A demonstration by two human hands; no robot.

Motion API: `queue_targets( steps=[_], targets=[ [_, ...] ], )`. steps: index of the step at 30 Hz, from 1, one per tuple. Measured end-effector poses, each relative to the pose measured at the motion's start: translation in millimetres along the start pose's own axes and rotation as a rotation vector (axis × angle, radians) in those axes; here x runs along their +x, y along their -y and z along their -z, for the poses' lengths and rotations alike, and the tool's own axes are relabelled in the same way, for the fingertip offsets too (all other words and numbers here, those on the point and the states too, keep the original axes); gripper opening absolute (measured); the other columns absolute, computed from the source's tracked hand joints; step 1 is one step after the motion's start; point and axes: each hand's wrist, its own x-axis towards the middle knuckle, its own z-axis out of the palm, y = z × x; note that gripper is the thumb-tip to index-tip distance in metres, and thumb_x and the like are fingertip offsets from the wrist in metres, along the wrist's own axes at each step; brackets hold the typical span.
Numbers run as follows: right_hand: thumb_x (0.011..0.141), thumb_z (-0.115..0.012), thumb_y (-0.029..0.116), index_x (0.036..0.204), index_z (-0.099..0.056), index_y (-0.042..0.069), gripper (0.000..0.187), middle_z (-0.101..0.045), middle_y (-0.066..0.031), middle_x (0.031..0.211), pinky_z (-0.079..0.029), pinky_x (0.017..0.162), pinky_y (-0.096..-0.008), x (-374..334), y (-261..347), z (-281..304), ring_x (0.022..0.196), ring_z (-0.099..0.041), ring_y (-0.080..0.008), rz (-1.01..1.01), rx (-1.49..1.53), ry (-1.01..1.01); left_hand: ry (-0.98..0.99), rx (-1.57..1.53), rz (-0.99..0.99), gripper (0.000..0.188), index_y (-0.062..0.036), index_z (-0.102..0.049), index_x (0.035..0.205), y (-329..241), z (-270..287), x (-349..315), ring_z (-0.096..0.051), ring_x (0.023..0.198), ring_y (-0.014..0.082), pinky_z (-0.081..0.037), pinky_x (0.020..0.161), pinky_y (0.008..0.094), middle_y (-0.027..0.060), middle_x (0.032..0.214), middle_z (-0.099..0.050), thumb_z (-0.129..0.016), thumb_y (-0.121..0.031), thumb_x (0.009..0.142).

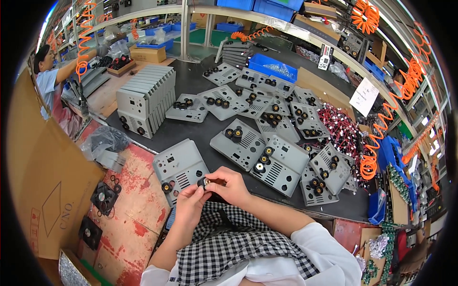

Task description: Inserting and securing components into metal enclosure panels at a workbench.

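A small black round fitting (203, 182) is held between both my hands at the near edge of the bench. My left hand (191, 202) pinches it from below with thumb and fingertips. From the other side my right hand (231, 187) closes on it, thumb and forefinger at its pale end. Just beyond lies a grey slotted metal panel (180, 159), with one black fitting (166, 187) at its lower left. To the right is another grey panel (286, 159), carrying several black fittings with brass-coloured centres.
Upright grey panels (145, 97) stand stacked at the back left. More panels with fittings (222, 102) cover the middle and right, beside a heap of red and black wires (336, 126). Orange coiled hoses (369, 159) hang at right. A carton (52, 186) stands left; a co-worker (50, 76) is beyond.
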Motion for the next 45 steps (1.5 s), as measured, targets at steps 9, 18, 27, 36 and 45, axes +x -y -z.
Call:
queue_targets(
  steps=[9, 18, 27, 36, 45],
  targets=[
    [0.073, -0.063, 0.011, 0.106, -0.06, 0.015, 0.033, -0.058, -0.0054, 0.104, -0.033, 0.091, -0.0414, -0.7, 47.0, 1.9, 0.107, -0.047, -0.0236, 0.512, -0.284, 0.554, -0.104, -0.156, 0.188, 0.021, -0.0026, -0.057, 0.098, 9.3, 4.9, -10.8, -0.059, 0.087, 0.0175, -0.048, 0.08, 0.0282, 0.0063, 0.093, -0.061, -0.06, -0.009, 0.078],
    [0.067, -0.07, 0.013, 0.102, -0.059, 0.008, 0.037, -0.057, -0.0074, 0.084, -0.05, 0.06, -0.0295, 20.5, 14.1, 18.2, 0.068, -0.06, -0.02, 0.12, -0.213, 0.433, 0.063, -0.327, 0.064, 0.018, -0.0048, -0.058, 0.096, 28.5, 20.2, 1.0, -0.058, 0.09, 0.0154, -0.047, 0.081, 0.0255, 0.0055, 0.096, -0.061, -0.062, -0.012, 0.08],
    [0.069, -0.065, 0.016, 0.092, -0.059, 0.005, 0.026, -0.055, -0.0083, 0.082, -0.05, 0.059, -0.0324, 1.1, -3.3, -4.8, 0.067, -0.059, -0.0243, 0.341, -0.51, 0.44, 0.06, -0.392, 0.177, 0.013, -0.007, -0.058, 0.095, 52.4, 52.6, -13.9, -0.057, 0.091, 0.0133, -0.046, 0.083, 0.0274, 0.0035, 0.099, -0.06, -0.057, -0.012, 0.084],
    [0.07, -0.064, 0.013, 0.091, -0.06, 0.006, 0.023, -0.057, -0.0092, 0.083, -0.05, 0.058, -0.0334, 8.4, -2.8, -5.4, 0.068, -0.06, -0.0251, 0.266, -0.486, 0.46, 0.037, -0.503, 0.232, 0.016, -0.0049, -0.056, 0.101, 53.9, 51.4, -9.6, -0.056, 0.095, 0.0146, -0.045, 0.085, 0.0268, 0.0053, 0.101, -0.059, -0.05, -0.009, 0.087],
    [0.063, -0.073, 0.015, 0.088, -0.061, 0.004, 0.03, -0.059, -0.0062, 0.072, -0.049, 0.054, -0.0275, 3.0, -13.2, -3.7, 0.061, -0.059, -0.0201, 0.333, -0.558, 0.391, 0.07, -0.533, 0.246, 0.02, -0.0051, -0.056, 0.103, 57.7, 56.8, -13.0, -0.056, 0.089, 0.0131, -0.046, 0.08, 0.0253, 0.0035, 0.098, -0.059, -0.054, -0.014, 0.086]
  ],
)
